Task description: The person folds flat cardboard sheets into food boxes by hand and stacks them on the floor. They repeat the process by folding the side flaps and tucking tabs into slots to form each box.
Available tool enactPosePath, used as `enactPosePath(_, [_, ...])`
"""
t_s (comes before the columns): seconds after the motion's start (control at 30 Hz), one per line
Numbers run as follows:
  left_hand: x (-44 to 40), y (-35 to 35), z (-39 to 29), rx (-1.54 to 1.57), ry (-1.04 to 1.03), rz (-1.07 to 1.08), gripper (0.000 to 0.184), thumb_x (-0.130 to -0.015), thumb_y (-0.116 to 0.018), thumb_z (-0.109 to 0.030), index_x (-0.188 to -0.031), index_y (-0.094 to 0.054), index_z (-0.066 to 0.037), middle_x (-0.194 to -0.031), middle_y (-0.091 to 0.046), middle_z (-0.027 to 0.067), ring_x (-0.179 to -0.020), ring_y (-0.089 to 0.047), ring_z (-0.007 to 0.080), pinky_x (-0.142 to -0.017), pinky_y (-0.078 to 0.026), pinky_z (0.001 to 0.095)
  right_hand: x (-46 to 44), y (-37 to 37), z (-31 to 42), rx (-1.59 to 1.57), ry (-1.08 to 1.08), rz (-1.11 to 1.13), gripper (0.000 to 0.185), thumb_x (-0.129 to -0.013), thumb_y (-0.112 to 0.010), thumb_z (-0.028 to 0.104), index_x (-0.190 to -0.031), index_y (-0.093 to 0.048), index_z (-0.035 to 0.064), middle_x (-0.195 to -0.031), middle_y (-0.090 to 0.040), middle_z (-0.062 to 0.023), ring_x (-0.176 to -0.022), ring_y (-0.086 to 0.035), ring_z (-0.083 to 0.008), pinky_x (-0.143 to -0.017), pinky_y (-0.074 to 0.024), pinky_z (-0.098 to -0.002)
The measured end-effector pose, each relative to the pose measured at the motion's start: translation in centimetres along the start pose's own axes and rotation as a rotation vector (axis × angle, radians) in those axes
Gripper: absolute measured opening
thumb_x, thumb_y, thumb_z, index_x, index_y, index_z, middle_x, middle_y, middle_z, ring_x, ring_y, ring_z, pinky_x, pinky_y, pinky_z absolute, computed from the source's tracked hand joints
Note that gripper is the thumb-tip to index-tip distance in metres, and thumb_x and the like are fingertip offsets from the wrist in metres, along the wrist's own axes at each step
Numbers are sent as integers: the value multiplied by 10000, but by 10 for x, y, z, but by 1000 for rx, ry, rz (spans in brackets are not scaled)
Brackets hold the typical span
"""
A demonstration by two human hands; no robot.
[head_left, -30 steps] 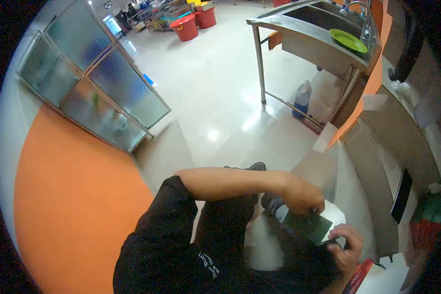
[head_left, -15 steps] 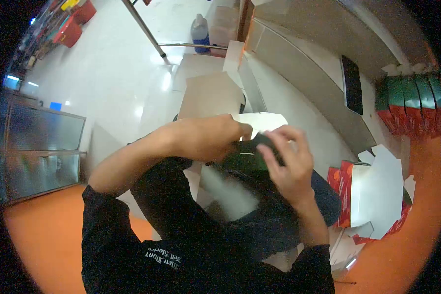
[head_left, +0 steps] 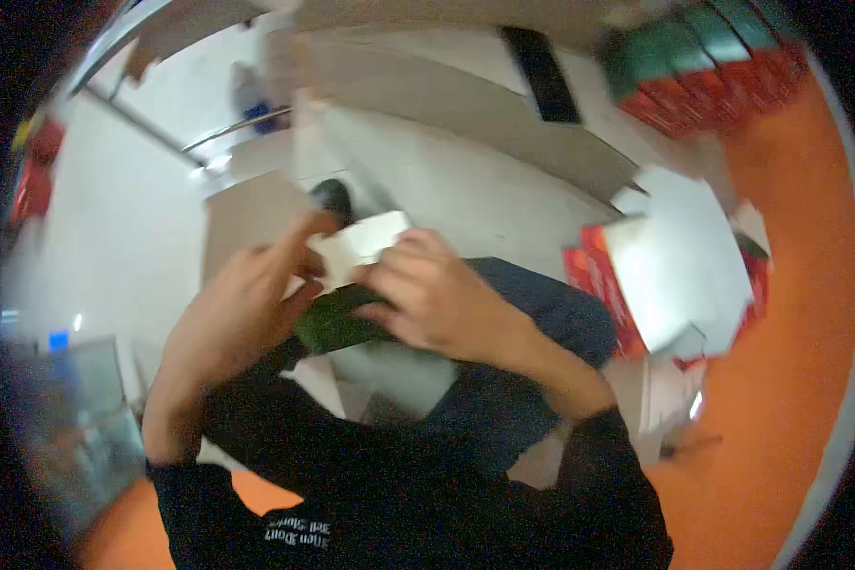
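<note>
Above my lap I hold a small folding carton (head_left: 337, 318) with a dark green side and pale inner flaps. My left hand (head_left: 256, 294) grips its left edge, thumb and fingers bent around the cardboard. At the carton's right side, my right hand (head_left: 437, 294) has its fingers curled against the pale flap (head_left: 380, 233). Both hands partly cover the carton, and motion blur hides its printing.
Flat red and white carton sheets (head_left: 684, 271) lie to my right. A row of green and red cartons (head_left: 712, 76) stands beyond them. A black phone (head_left: 541, 76) rests on a ledge. A brown cardboard piece (head_left: 247, 223) is ahead left, beside a dark shoe (head_left: 332, 199).
My view has swung round to the right. My left hand has moved from across the carton to its left edge, and more of the pale flaps now shows between my hands.
</note>
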State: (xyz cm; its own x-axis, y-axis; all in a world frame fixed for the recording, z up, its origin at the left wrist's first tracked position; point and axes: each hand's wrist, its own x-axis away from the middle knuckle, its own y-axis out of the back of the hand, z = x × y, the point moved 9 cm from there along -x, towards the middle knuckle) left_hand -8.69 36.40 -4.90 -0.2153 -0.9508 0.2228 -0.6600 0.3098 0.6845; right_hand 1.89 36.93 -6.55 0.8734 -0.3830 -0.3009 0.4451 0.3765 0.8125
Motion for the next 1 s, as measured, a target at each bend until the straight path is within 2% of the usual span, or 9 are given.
enactPosePath(0.1, [36,41,-54,-287,-282,-482,487,-753,-660,-63,-1199,-468,-31,-1106,-597,198,-1076,-567,309,-904,-451,381,4,18,0,-80,-40,-56,298,-741,-695,214,-957,-598,33,-832,-591,-94,-804,-586,-259,-822,-438,-385])
enactPosePath(0.17, [71,75,-52,-159,-467,-888,419,-805,-644,-161,-1156,-521,33,-1158,-573,213,-1124,-534,312,-960,-416,408,6,44,6,-122,-64,-149,309,-733,-718,225,-946,-602,34,-848,-610,-91,-771,-598,-237,-757,-462,-354])
enactPosePath(0.23, [86,107,-48,-580,-364,-891,484,-857,-594,-281,-1172,-509,76,-1201,-537,229,-1140,-514,328,-981,-394,436,9,70,13,-208,-125,-260,337,-714,-749,246,-935,-605,36,-860,-624,-85,-748,-606,-207,-706,-475,-323])
enactPosePath(0.37, [75,120,0,-73,-490,-963,448,-937,-462,-216,-1274,-400,72,-1258,-490,212,-1191,-470,306,-998,-374,441,55,143,28,-212,-396,-546,379,-690,-798,215,-922,-557,36,-818,-629,-65,-741,-607,-145,-668,-488,-277])
enactPosePath(0.43, [61,110,4,21,-407,-926,394,-880,-516,-56,-1258,-439,26,-1235,-517,176,-1186,-475,275,-1010,-359,409,85,176,46,-284,-413,-774,371,-691,-793,152,-922,-525,42,-817,-621,-65,-748,-598,-120,-648,-484,-264])
enactPosePath(0.6, [37,74,-14,65,-359,-661,426,-801,-632,-67,-1196,-488,9,-1177,-563,138,-1111,-521,249,-954,-393,379,120,217,86,-141,-533,-1110,348,-748,-727,56,-954,-447,47,-796,-616,-74,-700,-606,-126,-593,-482,-269])
enactPosePath(0.77, [28,48,-26,-94,-412,-538,443,-782,-677,-76,-1187,-502,-36,-1164,-574,116,-1076,-541,259,-906,-432,366,136,220,22,316,-801,-1023,243,-814,-623,57,-985,-452,41,-766,-636,-140,-666,-650,-239,-595,-500,-329])
enactPosePath(0.87, [25,38,-23,-24,-420,-452,405,-795,-676,-115,-1158,-518,-34,-1114,-591,107,-1029,-558,261,-870,-454,353,127,206,5,627,-774,-842,245,-814,-613,94,-1009,-470,59,-761,-636,-159,-663,-642,-315,-604,-501,-375])
enactPosePath(1.0, [8,9,-6,485,-276,-131,442,-913,-550,-205,-1307,-394,-78,-1149,-558,111,-1022,-556,209,-868,-451,332,78,155,36,637,-575,-738,222,-818,-604,122,-1004,-487,86,-742,-632,-147,-662,-629,-338,-575,-492,-418])
